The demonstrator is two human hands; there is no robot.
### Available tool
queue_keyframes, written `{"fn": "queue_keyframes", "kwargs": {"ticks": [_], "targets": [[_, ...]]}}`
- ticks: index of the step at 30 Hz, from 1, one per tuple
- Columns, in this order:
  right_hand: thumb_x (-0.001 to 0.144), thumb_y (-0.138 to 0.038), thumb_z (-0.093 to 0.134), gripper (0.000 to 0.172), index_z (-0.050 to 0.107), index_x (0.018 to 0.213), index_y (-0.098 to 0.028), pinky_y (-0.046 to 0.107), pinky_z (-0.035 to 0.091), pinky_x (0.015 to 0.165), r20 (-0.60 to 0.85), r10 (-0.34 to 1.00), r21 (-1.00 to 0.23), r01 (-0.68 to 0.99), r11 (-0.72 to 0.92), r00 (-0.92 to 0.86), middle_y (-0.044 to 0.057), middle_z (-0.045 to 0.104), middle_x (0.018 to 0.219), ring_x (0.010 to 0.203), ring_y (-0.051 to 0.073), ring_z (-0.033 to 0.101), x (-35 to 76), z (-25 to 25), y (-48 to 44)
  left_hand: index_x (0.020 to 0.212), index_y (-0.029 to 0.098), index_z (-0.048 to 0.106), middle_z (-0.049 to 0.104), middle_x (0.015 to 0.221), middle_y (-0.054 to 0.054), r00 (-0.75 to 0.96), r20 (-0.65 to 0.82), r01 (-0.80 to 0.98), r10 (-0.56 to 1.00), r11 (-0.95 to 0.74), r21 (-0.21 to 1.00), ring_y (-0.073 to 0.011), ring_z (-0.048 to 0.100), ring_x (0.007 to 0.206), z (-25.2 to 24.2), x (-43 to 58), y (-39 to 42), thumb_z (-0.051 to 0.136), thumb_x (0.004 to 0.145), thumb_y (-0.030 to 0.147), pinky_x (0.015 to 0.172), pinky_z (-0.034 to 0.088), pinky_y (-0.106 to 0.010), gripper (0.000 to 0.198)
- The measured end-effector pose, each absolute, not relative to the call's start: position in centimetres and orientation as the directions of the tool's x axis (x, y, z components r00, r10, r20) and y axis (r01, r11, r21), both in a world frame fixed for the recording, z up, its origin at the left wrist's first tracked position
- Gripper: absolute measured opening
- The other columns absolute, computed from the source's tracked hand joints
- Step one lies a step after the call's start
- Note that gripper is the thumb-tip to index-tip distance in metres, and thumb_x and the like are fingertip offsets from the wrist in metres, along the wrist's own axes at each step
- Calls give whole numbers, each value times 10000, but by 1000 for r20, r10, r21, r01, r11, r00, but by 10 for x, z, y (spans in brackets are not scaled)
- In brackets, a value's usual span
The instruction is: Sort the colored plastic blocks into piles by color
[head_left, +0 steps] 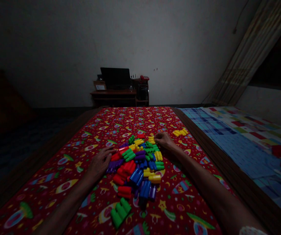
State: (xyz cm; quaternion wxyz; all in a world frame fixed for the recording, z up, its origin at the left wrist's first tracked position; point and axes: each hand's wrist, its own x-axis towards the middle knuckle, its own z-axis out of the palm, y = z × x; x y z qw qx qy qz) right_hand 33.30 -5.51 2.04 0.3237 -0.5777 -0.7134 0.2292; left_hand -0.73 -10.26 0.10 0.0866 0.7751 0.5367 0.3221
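A heap of plastic toy blocks made of joined tubes, in red, green, blue, purple and yellow, lies on a red patterned cloth [130,122]. My left hand [101,160] rests at the heap's left edge, fingers stretched and slightly apart, beside a red block [116,157] and a purple block [114,165]. At the far right of the heap my right hand [165,141] has its fingers bent together on the end of a yellow block [151,140]. Other yellow blocks [180,132] lie apart, beyond that hand. Nearest to me is a green block [121,212].
Dark wooden edges [191,130] run along both sides of the cloth. On the right are blue checked bedding [216,140] and a curtain [248,55]. Against the far wall stands a desk [113,93] with a monitor [116,77]. The room is dim.
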Motion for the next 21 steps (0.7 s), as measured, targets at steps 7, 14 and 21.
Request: {"fn": "queue_keyframes", "kwargs": {"ticks": [7,14,21], "targets": [[821,-294,574,326,657,1098,-143,317,455,855,402,908,-493,808,322,-117,119,676,1067,995,210,601,341,22,-62,966,176,720,644,1191,-112,223,399,772,890,-411,485,-249,609,1086,1,-8,-102,374,850,395,950,493,-404,425],[832,-200,539,289,686,1076,-153,262,445,741,268,912,-349,851,393,-311,90,708,935,837,190,629,348,33,-63,980,182,718,644,1196,-111,236,391,776,890,-415,476,-250,605,1099,2,-8,-102,374,851,393,955,492,-413,424],[864,-194,471,369,618,1194,-114,300,453,801,419,907,-390,910,144,36,138,700,1049,919,213,637,397,41,-59,963,191,720,653,1179,-102,224,416,775,881,-420,472,-248,617,1077,0,-7,-102,363,855,395,940,503,-401,425]]}}
